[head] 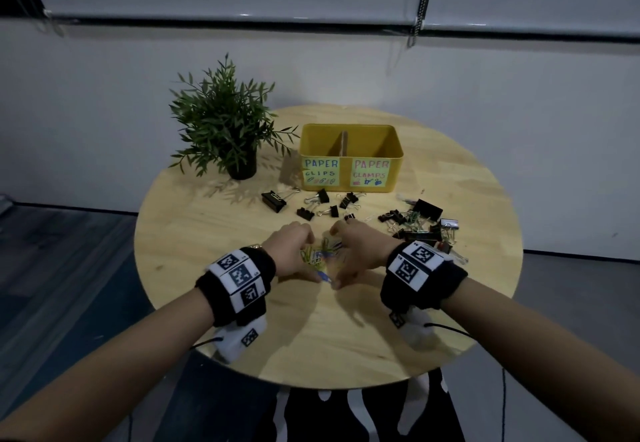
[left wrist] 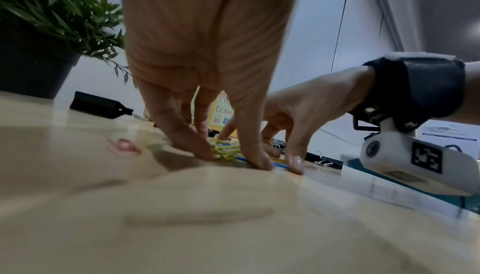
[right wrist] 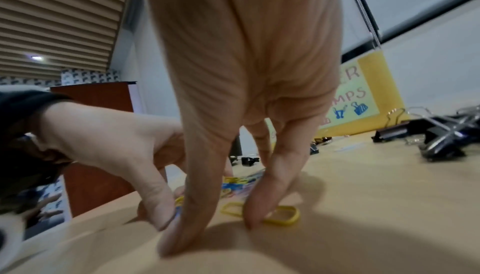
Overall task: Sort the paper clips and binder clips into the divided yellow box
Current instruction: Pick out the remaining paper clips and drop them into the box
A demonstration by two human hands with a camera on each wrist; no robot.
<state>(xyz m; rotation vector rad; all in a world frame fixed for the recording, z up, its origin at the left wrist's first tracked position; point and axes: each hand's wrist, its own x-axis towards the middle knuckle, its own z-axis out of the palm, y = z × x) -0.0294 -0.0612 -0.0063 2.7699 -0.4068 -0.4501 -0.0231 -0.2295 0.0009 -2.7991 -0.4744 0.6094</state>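
A small pile of coloured paper clips [head: 323, 251] lies on the round wooden table [head: 207, 233], near its middle. My left hand [head: 303, 256] and right hand [head: 343, 258] stand on either side of the pile, fingertips down on the wood and cupped around it. In the left wrist view the left hand's [left wrist: 231, 159] fingers point down beside the yellow and blue clips [left wrist: 226, 151]. One finger of the right hand [right wrist: 215, 235] presses on a yellow paper clip [right wrist: 283, 217]. The divided yellow box [head: 351, 128] stands behind, labelled PAPER CLIPS on the left and PAPER CLAMPS on the right.
Black binder clips [head: 311, 204] lie scattered between my hands and the box. A denser heap of binder clips [head: 419, 219] sits to the right. A potted plant [head: 228, 129] stands at the back left. The near table edge [head: 311, 386] is close to my forearms.
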